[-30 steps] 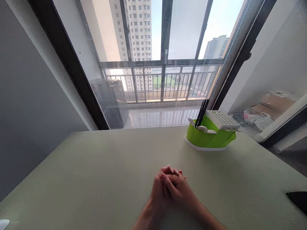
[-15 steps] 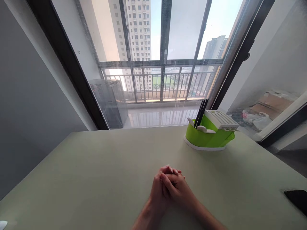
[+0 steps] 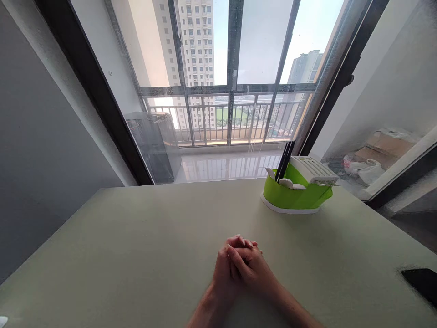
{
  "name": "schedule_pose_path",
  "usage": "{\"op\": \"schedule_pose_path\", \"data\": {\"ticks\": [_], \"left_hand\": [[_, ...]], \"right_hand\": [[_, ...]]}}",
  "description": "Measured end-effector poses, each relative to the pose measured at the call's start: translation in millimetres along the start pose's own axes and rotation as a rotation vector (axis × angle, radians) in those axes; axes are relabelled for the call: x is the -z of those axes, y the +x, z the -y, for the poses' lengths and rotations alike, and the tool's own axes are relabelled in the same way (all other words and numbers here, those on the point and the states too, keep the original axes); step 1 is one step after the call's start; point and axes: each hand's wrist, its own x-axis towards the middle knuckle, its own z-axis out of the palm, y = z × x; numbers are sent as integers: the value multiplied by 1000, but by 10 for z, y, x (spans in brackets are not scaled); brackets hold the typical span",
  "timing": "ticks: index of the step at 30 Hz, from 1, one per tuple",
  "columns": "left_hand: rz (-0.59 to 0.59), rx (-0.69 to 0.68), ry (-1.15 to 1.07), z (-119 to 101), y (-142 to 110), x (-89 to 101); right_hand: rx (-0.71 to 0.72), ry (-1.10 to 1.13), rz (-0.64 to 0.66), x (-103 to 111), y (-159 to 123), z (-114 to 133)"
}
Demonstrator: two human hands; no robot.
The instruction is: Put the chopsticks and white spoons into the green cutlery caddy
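Note:
My left hand (image 3: 222,265) and my right hand (image 3: 254,269) are clasped together over the near part of the pale table (image 3: 136,255). Both are closed, the fingers folded around each other, and no object shows between them. Beyond them to the right stands a green utensil caddy (image 3: 290,200) on a white base, apart from both hands. Black chopsticks (image 3: 284,161) lean upright in it, beside white spoons (image 3: 286,183). Its right part carries a white slotted top (image 3: 314,169).
A dark flat object (image 3: 421,280) lies at the table's right edge. The tip of something white (image 3: 2,321) shows at the bottom left corner. Behind the table is a glass door frame (image 3: 112,105), with a grey cabinet (image 3: 155,146) and a balcony railing (image 3: 218,118) past it.
The view has shifted very slightly, so everything sits a few pixels over. My clasped hands keep the same pose and place on the table.

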Motion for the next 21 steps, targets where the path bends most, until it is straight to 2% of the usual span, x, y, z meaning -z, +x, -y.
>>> {"op": "schedule_pose_path", "data": {"ticks": [21], "left_hand": [[-31, -1, 9, 7, 11, -7]], "right_hand": [[12, 41, -20, -5, -4, 20]]}}
